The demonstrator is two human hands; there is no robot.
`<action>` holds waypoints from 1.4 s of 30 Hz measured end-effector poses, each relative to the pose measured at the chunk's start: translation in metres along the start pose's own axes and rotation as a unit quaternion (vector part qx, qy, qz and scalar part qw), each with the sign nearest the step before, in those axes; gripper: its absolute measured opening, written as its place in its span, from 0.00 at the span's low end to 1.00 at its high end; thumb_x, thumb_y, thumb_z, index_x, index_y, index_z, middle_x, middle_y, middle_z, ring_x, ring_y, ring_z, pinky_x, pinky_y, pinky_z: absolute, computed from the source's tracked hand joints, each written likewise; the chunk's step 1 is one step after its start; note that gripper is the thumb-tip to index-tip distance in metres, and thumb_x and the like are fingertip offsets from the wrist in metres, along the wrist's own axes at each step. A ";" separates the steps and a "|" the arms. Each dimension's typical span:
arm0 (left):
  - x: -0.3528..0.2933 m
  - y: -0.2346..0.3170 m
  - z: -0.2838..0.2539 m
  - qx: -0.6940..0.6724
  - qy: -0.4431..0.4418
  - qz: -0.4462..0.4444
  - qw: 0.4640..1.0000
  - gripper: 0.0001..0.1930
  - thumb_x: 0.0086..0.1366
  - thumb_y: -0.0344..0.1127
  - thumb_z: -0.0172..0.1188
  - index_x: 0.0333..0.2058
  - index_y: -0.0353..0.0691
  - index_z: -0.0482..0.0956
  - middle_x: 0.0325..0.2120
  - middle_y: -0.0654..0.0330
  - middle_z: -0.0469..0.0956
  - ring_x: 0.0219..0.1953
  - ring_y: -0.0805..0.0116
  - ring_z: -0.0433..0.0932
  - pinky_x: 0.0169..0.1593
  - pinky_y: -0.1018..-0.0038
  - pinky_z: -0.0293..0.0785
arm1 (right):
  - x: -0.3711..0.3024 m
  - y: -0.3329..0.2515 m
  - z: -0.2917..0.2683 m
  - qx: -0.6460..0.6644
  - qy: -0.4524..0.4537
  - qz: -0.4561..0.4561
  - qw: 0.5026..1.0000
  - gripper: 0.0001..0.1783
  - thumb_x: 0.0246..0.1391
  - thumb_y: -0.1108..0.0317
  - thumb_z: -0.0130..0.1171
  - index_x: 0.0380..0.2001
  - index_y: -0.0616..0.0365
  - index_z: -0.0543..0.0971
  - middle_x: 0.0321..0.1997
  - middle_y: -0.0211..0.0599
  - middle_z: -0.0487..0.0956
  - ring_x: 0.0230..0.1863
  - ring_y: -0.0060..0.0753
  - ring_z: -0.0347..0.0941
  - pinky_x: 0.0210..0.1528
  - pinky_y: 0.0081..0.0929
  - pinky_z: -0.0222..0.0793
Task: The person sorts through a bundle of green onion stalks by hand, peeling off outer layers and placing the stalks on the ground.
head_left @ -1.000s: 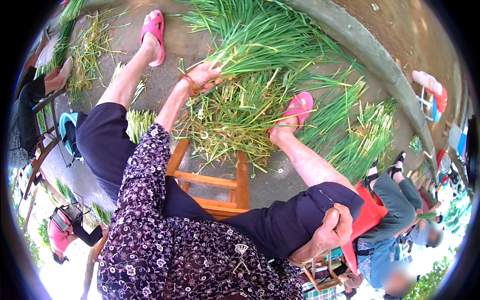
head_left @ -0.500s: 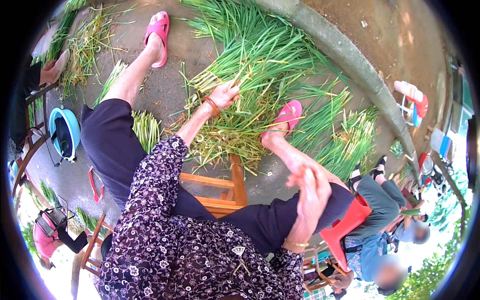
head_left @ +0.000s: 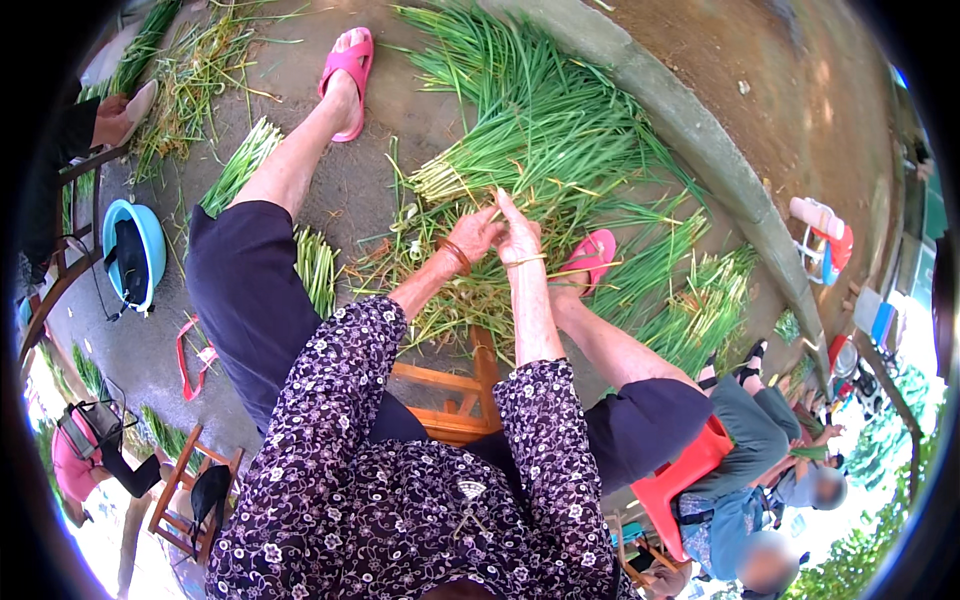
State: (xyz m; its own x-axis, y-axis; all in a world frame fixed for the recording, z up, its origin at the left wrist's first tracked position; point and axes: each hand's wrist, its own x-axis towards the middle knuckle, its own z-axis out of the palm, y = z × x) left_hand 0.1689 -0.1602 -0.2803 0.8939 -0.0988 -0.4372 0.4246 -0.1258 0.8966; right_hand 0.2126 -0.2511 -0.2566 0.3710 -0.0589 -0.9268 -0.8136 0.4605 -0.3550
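Between my knees, my left hand (head_left: 474,236) is closed in a pinch on a few long, thin green chives. Their stalks are partly hidden by my fingers. My right hand (head_left: 520,240) meets it from the right, fingertips pinched on the same chives and the index finger pointing upward. Just beyond both hands lies a big pile of green chives (head_left: 560,130), its pale ends toward the left. Below my hands a heap of yellowed, wilted leaves (head_left: 445,312) spreads over the ground.
A wooden stool (head_left: 485,375) stands between my legs. Smaller chive bundles (head_left: 316,268) lie left, others (head_left: 700,300) right beside my pink slipper (head_left: 592,256). A blue basin (head_left: 150,250) is at left. A concrete curb (head_left: 690,120) curves behind. People sit on both sides, one on a red stool (head_left: 680,480).
My right hand has swung from above my right knee to join the left. My left hand has drawn down and right, bringing its chives nearer to me.
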 end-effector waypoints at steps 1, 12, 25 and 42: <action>0.003 0.004 -0.004 0.045 -0.044 -0.021 0.998 0.21 0.58 0.34 0.47 0.51 0.38 0.61 0.26 0.49 0.75 0.29 0.67 0.75 0.34 0.74 0.69 | 0.007 0.000 -0.002 0.024 -0.005 -0.006 1.000 0.13 0.36 0.72 0.65 0.28 0.61 0.73 0.24 0.35 0.73 0.23 0.26 0.70 0.17 0.23 0.65; 0.025 -0.014 -0.030 -0.088 -0.092 -0.133 0.983 0.18 0.51 0.46 0.58 0.35 0.40 0.71 0.31 0.65 0.72 0.34 0.77 0.70 0.36 0.79 0.66 | 0.027 0.004 -0.022 -0.010 -0.012 -0.117 0.993 0.13 0.42 0.76 0.51 0.33 0.65 0.63 0.25 0.42 0.73 0.22 0.32 0.72 0.20 0.26 0.71; 0.077 -0.042 -0.045 -0.323 -0.088 -0.278 0.900 0.36 0.57 0.57 0.44 0.58 0.45 0.43 0.55 0.48 0.53 0.56 0.44 0.50 0.51 0.52 0.57 | -0.039 -0.040 -0.020 -0.004 -0.115 -0.070 0.991 0.08 0.48 0.72 0.49 0.32 0.60 0.64 0.23 0.34 0.68 0.14 0.21 0.62 0.10 0.20 0.60; 0.000 0.127 -0.046 -0.201 -0.193 -0.211 0.937 0.19 0.58 0.50 0.48 0.23 0.37 0.68 0.21 0.56 0.74 0.23 0.65 0.76 0.25 0.72 0.75 | -0.177 -0.085 -0.023 0.134 -0.253 -0.298 0.911 0.06 0.53 0.68 0.47 0.30 0.59 0.69 0.28 0.32 0.71 0.29 0.29 0.71 0.33 0.31 0.71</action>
State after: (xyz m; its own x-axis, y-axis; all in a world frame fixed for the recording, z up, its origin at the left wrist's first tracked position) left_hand 0.2297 -0.1312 -0.1633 0.5483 -0.4844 -0.6817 0.8180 0.1408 0.5578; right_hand 0.2052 -0.3003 -0.0652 0.9249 0.0154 -0.3799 -0.2868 0.6843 -0.6705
